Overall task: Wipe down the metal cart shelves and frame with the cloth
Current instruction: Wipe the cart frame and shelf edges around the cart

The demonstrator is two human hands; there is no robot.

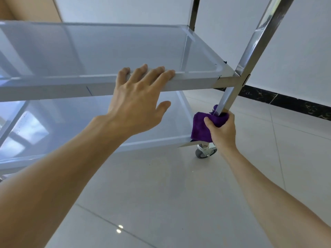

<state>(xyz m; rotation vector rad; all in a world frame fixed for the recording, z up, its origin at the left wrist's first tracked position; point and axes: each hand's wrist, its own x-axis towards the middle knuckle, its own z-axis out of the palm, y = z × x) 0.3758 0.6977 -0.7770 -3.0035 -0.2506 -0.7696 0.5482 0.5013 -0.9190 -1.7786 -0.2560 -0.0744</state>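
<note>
Your R hand (221, 129) is squeezing the purple cloth (201, 127) w/ curled fingers, wrapping it round the cart's front leg (227, 100), just above the bottom shelf (157, 143) corner & the wheel (206, 152). Your L hand (138, 102) is lying flat, fingers spread, tips resting over the front rim of the middle shelf (193, 81). Shiny floor tiles (161, 203) are lying under you, white wall (295, 59) w/ a black strip (286, 102) behind.

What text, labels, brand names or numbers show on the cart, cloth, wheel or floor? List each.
None can be read.
Metal cart: no label or brand shows; small dark marks at the shelf corner are not letters.
Purple cloth: no tag shows.
Caster wheel: no print can be made out.
</note>
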